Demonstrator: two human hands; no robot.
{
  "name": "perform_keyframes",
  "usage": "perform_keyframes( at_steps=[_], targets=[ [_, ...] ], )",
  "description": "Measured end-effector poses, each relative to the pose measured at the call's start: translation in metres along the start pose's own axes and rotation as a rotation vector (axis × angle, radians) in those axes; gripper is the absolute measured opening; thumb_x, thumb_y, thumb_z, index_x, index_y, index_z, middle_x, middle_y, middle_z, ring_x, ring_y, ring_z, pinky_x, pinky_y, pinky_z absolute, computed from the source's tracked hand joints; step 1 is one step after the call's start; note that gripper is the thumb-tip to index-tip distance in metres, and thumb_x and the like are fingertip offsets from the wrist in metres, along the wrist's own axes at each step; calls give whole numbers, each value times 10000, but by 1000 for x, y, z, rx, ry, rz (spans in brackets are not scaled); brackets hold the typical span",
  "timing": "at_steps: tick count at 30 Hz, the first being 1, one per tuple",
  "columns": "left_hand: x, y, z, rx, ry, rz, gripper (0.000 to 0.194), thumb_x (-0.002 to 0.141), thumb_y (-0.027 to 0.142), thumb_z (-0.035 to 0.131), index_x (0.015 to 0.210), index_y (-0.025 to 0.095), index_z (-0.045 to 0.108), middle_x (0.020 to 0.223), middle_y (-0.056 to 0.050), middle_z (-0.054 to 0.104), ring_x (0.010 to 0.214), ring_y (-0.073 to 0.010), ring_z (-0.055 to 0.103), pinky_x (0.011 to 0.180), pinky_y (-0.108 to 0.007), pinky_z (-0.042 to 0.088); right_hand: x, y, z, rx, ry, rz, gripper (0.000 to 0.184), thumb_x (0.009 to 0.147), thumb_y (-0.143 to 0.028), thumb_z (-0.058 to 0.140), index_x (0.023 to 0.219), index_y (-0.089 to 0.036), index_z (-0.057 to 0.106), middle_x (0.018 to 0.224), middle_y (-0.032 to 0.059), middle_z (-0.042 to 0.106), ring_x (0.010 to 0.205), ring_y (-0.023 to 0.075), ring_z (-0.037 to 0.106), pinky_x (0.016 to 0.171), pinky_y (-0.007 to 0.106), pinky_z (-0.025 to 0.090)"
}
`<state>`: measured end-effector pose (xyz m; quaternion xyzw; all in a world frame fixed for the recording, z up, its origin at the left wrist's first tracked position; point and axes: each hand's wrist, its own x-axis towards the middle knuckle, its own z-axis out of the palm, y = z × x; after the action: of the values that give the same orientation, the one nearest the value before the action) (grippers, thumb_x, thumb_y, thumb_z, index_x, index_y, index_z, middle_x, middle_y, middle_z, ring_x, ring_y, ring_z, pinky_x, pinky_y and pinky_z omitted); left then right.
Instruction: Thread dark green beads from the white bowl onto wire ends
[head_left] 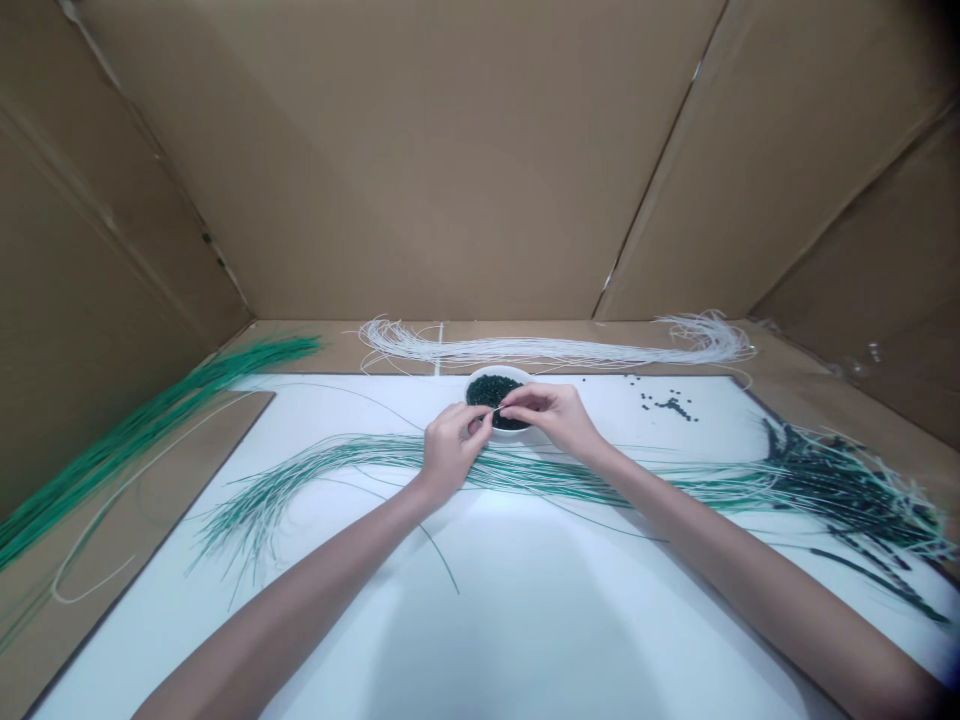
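Note:
Over a white bowl [525, 377] filled with small dark beads [491, 390], my two hands meet fingertip to fingertip. My left hand [454, 445] is closed in a pinch on a thin strand [496, 409], whose pale end shows between the hands. My right hand [551, 415] pinches at that end; whatever lies between its fingertips is too small to make out. Beneath both hands a long bundle of green and white strands [360, 452] stretches across the white board. Dark beads are threaded along its right end [847, 480].
Loose dark beads [671, 405] lie scattered right of the bowl. A bundle of white strands [540, 350] runs along the back, and green strands [150, 430] lie at the left. Cardboard walls [450, 160] close off the back and sides around the white board [510, 620].

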<state>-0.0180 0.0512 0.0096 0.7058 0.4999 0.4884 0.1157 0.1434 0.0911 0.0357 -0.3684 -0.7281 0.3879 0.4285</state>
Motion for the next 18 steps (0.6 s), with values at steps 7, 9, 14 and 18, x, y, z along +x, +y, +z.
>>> perform_keyframes(
  at_steps=[7,9,14,18],
  targets=[
    [0,1,0,32,19,30,154,781,237,500,780,163,635,580,1,495,585,-107,460,590,-212,378,0,-1,0,-64,5,-34,156,662,-307,638,734,-173,670,709,31,672,634,156,615,626,285,503],
    [0,1,0,35,17,34,156,782,239,499,782,163,635,578,2,494,582,-106,459,586,-211,378,0,0,0,-51,9,-28,166,656,-315,641,732,-170,668,712,34,671,639,156,616,632,287,506],
    [0,0,0,43,15,36,159,784,242,499,775,163,636,577,1,495,583,-105,455,589,-211,377,0,0,0,-32,18,-9,173,651,-316,646,736,-166,665,728,39,670,653,157,618,652,291,508],
    [-1,0,1,36,8,37,161,786,238,496,777,158,635,580,0,495,589,-106,456,596,-211,378,-1,1,0,-54,16,-15,173,654,-312,647,736,-161,664,715,38,668,641,154,615,643,284,505]
  ],
)
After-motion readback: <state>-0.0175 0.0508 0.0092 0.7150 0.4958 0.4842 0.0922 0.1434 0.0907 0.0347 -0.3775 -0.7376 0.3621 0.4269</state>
